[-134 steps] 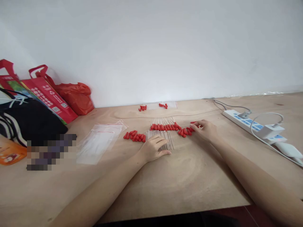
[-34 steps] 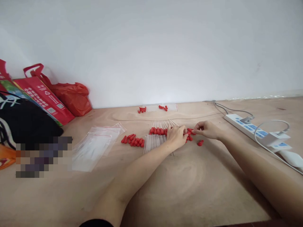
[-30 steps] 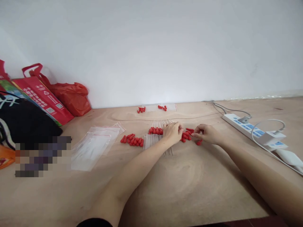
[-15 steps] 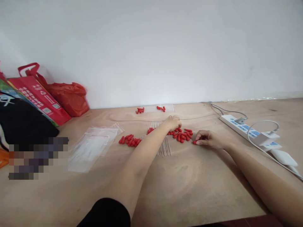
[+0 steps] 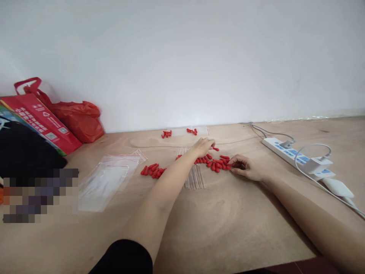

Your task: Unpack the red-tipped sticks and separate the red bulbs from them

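Note:
My left hand (image 5: 204, 146) reaches across the rows with its fingertips closed on a small red drop-shaped piece (image 5: 216, 149), which sticks out to the right. My right hand (image 5: 245, 167) rests on the table, thumb and fingers closed around the end of another red piece (image 5: 228, 167) at the pile's right edge. Between the hands lies a pile of similar red pieces (image 5: 217, 164). Under my left forearm runs a row of thin sticks (image 5: 194, 179), partly hidden. Left of the forearm lies another red group (image 5: 154, 171).
Clear zip bags (image 5: 107, 182) lie flat on the left. Two small red groups (image 5: 166, 134) sit by clear bags (image 5: 201, 130) near the wall. A power strip (image 5: 291, 153) with a charger and cables is at right. Red bags (image 5: 82, 118) and black cloth (image 5: 27, 152) stand far left.
My right hand has shifted left, bringing a red piece against the pile. A red piece now shows at my left fingertips, raised behind the pile. The view has shifted slightly.

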